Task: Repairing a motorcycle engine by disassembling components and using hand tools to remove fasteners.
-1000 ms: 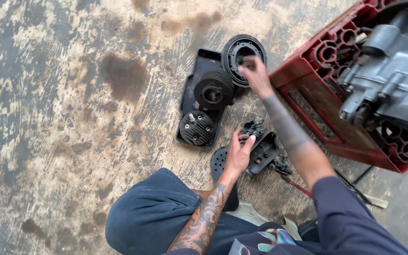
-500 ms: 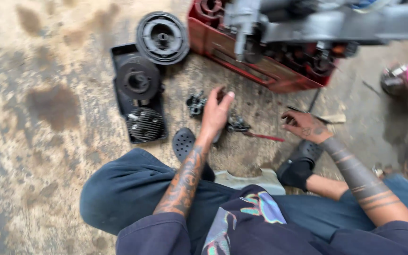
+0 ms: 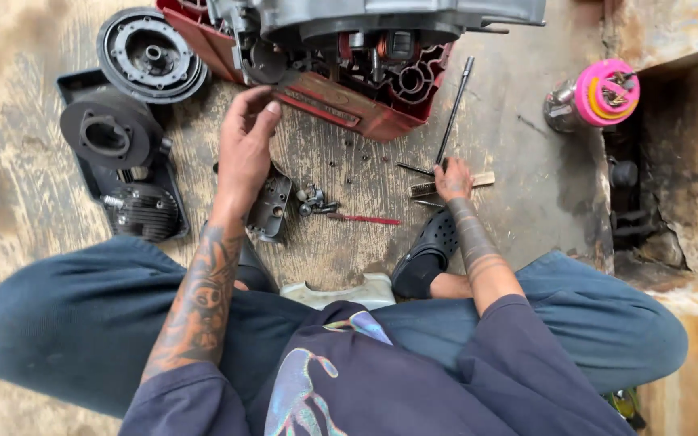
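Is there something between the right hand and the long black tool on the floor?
Nothing visible. The right hand rests at the lower end of the long black tool, which lies on bare floor beside the red crate. Whether the fingers touch it is unclear.

Matt grey metal cover [image 3: 271, 207], rough floor [image 3: 34, 48]

No packages, labels, signs or screens show anywhere around either hand; only bare parts and tools lie there.
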